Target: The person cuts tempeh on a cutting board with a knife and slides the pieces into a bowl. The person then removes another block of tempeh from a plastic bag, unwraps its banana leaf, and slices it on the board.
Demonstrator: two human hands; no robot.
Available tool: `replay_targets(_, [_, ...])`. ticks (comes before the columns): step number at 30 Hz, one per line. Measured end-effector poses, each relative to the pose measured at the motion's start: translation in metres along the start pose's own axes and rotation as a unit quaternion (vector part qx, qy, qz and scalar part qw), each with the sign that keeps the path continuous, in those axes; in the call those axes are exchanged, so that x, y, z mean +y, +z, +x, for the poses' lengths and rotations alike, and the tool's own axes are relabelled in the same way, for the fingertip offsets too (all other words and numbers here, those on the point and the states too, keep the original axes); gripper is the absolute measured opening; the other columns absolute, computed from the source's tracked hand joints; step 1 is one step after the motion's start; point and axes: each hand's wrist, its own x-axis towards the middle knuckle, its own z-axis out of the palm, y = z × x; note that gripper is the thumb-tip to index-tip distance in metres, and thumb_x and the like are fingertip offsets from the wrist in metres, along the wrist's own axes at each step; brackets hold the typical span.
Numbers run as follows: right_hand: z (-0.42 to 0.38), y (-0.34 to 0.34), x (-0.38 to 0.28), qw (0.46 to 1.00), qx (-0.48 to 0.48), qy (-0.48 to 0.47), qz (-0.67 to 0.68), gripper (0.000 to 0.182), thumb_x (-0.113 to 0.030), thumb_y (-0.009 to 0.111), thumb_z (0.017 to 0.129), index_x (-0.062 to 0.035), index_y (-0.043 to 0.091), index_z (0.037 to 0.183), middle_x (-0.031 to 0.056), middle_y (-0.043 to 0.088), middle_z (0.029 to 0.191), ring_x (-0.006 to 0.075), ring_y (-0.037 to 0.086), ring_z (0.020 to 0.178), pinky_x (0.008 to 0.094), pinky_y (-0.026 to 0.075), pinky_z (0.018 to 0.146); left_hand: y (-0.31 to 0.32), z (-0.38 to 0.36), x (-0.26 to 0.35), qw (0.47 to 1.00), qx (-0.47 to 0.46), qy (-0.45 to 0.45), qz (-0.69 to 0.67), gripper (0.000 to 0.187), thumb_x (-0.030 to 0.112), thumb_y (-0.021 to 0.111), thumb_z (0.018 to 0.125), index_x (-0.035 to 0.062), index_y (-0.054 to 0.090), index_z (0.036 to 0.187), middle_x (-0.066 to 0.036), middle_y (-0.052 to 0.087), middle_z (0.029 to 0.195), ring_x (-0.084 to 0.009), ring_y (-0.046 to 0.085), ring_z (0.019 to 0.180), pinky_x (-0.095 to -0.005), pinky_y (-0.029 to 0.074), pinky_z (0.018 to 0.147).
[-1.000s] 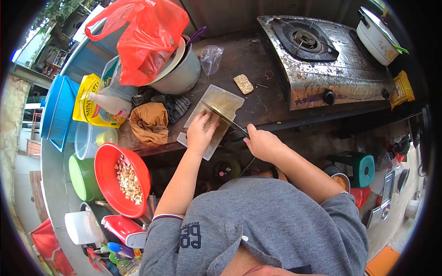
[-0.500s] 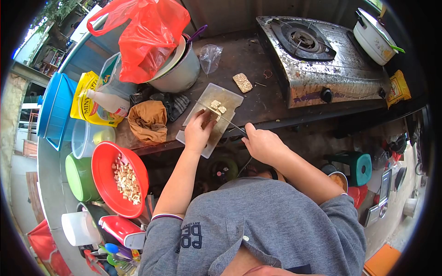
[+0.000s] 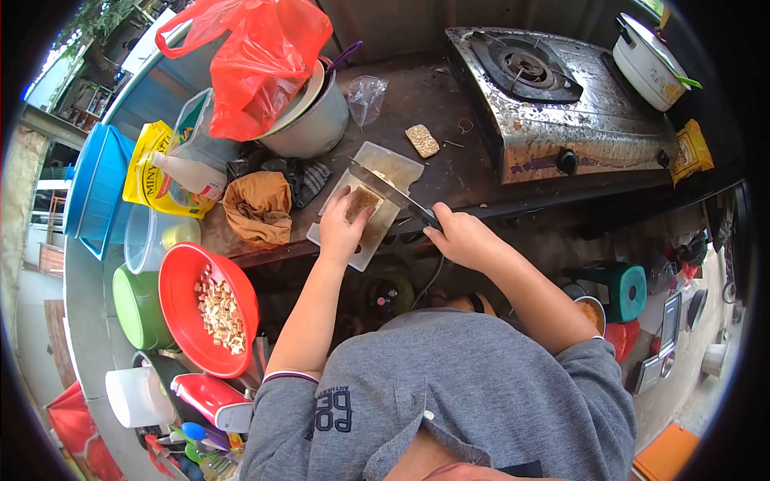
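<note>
My left hand [image 3: 343, 227] is at the lower left part of a translucent cutting board [image 3: 370, 244], its fingers around a brownish block of tempeh [image 3: 364, 205]. My right hand [image 3: 463, 233] is wrapped round the dark handle of a knife [image 3: 385, 189]. The blade slants up and left across the board, over the upper side of the tempeh, and partly hides pale pieces behind it. Above and right of the board, a separate tempeh slab [image 3: 422, 141] lies on the dark table.
A stove [image 3: 593, 120] stands right, with a white pot [image 3: 651, 68] beyond. Left are a grey pot [image 3: 317, 124] under a red bag [image 3: 261, 60], an orange cloth [image 3: 258, 210], a bottle [image 3: 191, 175] and a red basin [image 3: 178, 309] holding cut cubes.
The knife blade has tilted, showing its broad side, and my right hand has shifted slightly right. My left fingers have moved down and left, and more of the tempeh block shows beside them.
</note>
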Motion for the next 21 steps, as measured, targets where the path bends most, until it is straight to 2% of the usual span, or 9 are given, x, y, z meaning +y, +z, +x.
replay_targets(5, [-0.008,0.007,-0.013,0.999,0.001,0.01,-0.042,0.028,-0.025,0.052,0.092,0.0005,0.04,0.092,0.0256,0.061,0.072,0.0459,0.06,0.073,0.0523,0.047,0.064,0.001,-0.001,0.0,1.0,-0.018,-0.018,0.014,0.036,0.025,0.071,0.078,0.0044,0.066,0.107,-0.014,0.061,0.117,-0.0314,0.061,0.103,-0.0365,0.048,0.088])
replay_targets(9, [-0.007,0.016,-0.018,0.998,-0.013,0.028,-0.051,0.026,-0.023,0.051,0.093,0.0009,0.04,0.093,0.0258,0.061,0.07,0.046,0.06,0.073,0.0523,0.047,0.065,0.001,-0.002,-0.002,0.999,-0.02,-0.032,-0.011,0.036,0.024,0.071,0.077,0.005,0.066,0.107,-0.014,0.062,0.115,-0.0308,0.061,0.102,-0.036,0.048,0.087])
replay_targets(14, [0.002,0.023,-0.006,0.998,-0.013,0.05,-0.048,0.028,-0.024,0.051,0.093,0.0019,0.041,0.094,0.0279,0.061,0.074,0.0463,0.06,0.074,0.0536,0.047,0.066,0.0,-0.001,-0.007,1.0,-0.026,-0.004,-0.004,0.037,0.025,0.072,0.076,0.0043,0.066,0.107,-0.015,0.062,0.114,-0.0306,0.061,0.103,-0.0355,0.048,0.088])
replay_targets(16, [0.009,0.014,-0.002,1.0,-0.01,0.011,-0.027,0.028,-0.025,0.051,0.092,0.0023,0.043,0.094,0.028,0.062,0.077,0.0453,0.062,0.076,0.0526,0.049,0.069,0.002,-0.001,-0.008,1.0,-0.026,-0.002,-0.001,0.038,0.025,0.072,0.076,0.0038,0.066,0.107,-0.015,0.061,0.115,-0.0314,0.061,0.103,-0.0357,0.048,0.088])
replay_targets(17, [0.009,-0.003,-0.011,0.986,-0.096,0.121,0.068,0.029,-0.026,0.052,0.092,0.0018,0.043,0.094,0.0273,0.062,0.076,0.0457,0.061,0.076,0.0528,0.048,0.069,0.003,-0.002,-0.009,1.0,-0.026,-0.001,-0.001,0.038,0.025,0.072,0.076,0.0038,0.066,0.107,-0.015,0.061,0.115,-0.0314,0.061,0.103,-0.0357,0.048,0.088])
replay_targets(18, [0.009,-0.001,-0.007,0.986,-0.095,0.118,0.066,0.029,-0.026,0.052,0.092,0.0018,0.043,0.094,0.0273,0.062,0.076,0.0457,0.061,0.076,0.0528,0.048,0.069,0.002,-0.002,-0.009,1.0,-0.003,0.01,-0.003,0.037,0.024,0.072,0.076,0.0036,0.066,0.107,-0.016,0.061,0.116,-0.0319,0.061,0.103,-0.036,0.047,0.088])
replay_targets(20, [0.004,0.01,0.004,1.0,0.013,-0.004,0.004,0.029,-0.026,0.053,0.092,0.0012,0.043,0.094,0.0266,0.062,0.075,0.0461,0.061,0.076,0.0529,0.047,0.069,0.001,-0.006,-0.009,1.0,0.018,0.019,-0.004,0.037,0.023,0.072,0.077,0.0034,0.066,0.107,-0.016,0.06,0.117,-0.0323,0.06,0.104,-0.0363,0.047,0.089])
replay_targets(21, [-0.001,0.01,-0.001,1.0,0.013,-0.004,0.004,0.029,-0.026,0.053,0.092,0.0012,0.043,0.094,0.0266,0.062,0.075,0.0461,0.061,0.076,0.0529,0.047,0.069,-0.002,-0.008,-0.008,0.999,0.027,0.022,-0.004,0.036,0.023,0.072,0.077,0.0036,0.066,0.106,-0.016,0.06,0.118,-0.0323,0.061,0.103,-0.0364,0.047,0.088])
